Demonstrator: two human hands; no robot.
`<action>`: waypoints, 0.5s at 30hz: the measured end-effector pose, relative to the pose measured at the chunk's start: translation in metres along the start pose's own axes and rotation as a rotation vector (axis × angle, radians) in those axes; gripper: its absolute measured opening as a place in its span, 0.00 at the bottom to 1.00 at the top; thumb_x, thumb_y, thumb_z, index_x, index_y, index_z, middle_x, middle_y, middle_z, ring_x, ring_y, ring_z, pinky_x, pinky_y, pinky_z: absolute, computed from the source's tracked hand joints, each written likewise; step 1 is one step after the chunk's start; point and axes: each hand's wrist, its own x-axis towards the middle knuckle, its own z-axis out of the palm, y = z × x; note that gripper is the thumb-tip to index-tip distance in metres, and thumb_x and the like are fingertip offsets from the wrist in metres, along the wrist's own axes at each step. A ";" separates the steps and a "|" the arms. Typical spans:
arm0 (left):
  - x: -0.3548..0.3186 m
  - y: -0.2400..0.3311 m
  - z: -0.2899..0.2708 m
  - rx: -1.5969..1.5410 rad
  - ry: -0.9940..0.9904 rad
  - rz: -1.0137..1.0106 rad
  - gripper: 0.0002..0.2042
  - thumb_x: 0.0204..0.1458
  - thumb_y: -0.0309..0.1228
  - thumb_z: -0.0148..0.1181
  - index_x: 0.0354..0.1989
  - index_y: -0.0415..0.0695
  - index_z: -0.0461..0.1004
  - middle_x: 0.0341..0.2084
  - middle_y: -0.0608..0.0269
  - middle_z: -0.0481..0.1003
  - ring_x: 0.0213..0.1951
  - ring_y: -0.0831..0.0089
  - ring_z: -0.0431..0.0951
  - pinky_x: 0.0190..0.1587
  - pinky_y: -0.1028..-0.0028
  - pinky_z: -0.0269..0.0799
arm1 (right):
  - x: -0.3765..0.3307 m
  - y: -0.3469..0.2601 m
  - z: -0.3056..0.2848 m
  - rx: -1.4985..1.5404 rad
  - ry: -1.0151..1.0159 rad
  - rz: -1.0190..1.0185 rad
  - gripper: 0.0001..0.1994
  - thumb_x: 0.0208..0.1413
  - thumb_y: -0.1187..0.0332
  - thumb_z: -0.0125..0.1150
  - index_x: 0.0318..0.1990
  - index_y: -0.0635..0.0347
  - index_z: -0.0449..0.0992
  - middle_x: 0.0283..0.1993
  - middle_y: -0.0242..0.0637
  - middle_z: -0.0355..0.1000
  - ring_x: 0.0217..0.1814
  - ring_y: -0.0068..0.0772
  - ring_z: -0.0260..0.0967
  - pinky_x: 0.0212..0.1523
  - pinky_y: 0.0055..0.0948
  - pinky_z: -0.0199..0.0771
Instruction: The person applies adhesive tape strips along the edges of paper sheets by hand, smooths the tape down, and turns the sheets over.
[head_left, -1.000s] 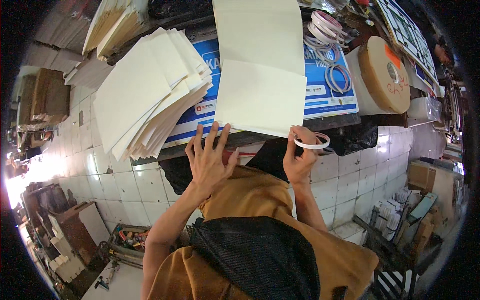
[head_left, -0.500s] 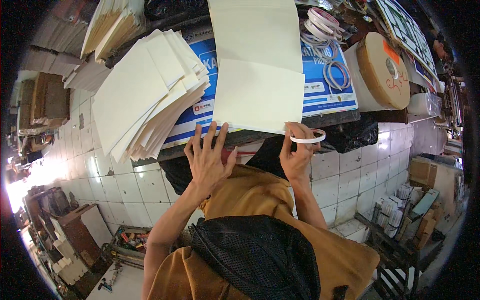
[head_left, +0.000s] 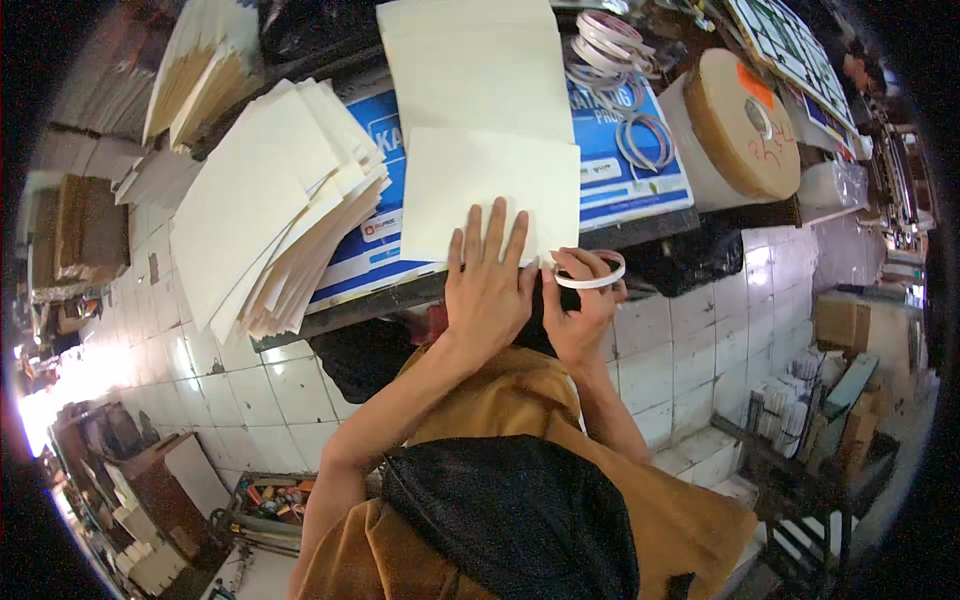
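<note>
A folded cream card sheet (head_left: 490, 170) lies on the table, its lower flap nearest me. My left hand (head_left: 490, 290) rests flat on the flap's near edge with the fingers spread. At the near right corner of the flap is my right hand (head_left: 580, 325), its fingers closed and a thin roll of white tape (head_left: 592, 282) hooked round them. Thumb and forefinger meet close to the corner; whether tape is between them is too small to tell. To the left, a fanned stack of cream card sheets (head_left: 265, 175) overhangs the table edge.
Beneath the sheet lies a blue printed poster (head_left: 650, 205). Several tape rings (head_left: 645, 142) sit at the right, beside a large round roll (head_left: 745, 125). More stacked paper (head_left: 200, 80) stands at the far left. Black plastic (head_left: 690, 265) hangs below the table's right edge.
My left hand has moved right and forward from the sheet's near left corner onto the flap. My right hand stays by the near right corner with the tape roll. The whole view has shifted slightly.
</note>
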 end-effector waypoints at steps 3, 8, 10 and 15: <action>-0.004 -0.004 0.005 -0.010 0.072 0.040 0.30 0.64 0.40 0.54 0.74 0.48 0.59 0.76 0.50 0.52 0.76 0.44 0.50 0.74 0.45 0.45 | -0.002 -0.003 -0.007 -0.018 -0.049 0.015 0.12 0.55 0.69 0.71 0.47 0.49 0.82 0.50 0.31 0.78 0.57 0.37 0.72 0.59 0.43 0.51; -0.003 -0.004 0.003 -0.019 0.085 0.030 0.29 0.64 0.42 0.54 0.73 0.50 0.61 0.76 0.52 0.52 0.76 0.47 0.49 0.74 0.47 0.45 | -0.002 -0.020 -0.043 0.124 -0.048 -0.318 0.08 0.54 0.75 0.70 0.42 0.58 0.83 0.47 0.34 0.80 0.52 0.41 0.77 0.58 0.49 0.64; -0.001 -0.003 0.001 -0.026 0.072 0.017 0.29 0.64 0.43 0.54 0.73 0.50 0.62 0.76 0.52 0.53 0.76 0.47 0.50 0.74 0.47 0.45 | 0.011 -0.016 -0.055 0.368 0.119 -0.195 0.08 0.56 0.71 0.70 0.43 0.54 0.84 0.43 0.33 0.80 0.47 0.37 0.77 0.53 0.44 0.69; -0.008 -0.006 -0.003 0.029 0.137 0.011 0.28 0.63 0.47 0.56 0.69 0.49 0.67 0.73 0.53 0.57 0.74 0.49 0.53 0.70 0.41 0.47 | 0.108 0.053 -0.076 0.083 -0.070 0.090 0.11 0.65 0.64 0.64 0.40 0.66 0.81 0.36 0.49 0.79 0.35 0.45 0.79 0.39 0.39 0.77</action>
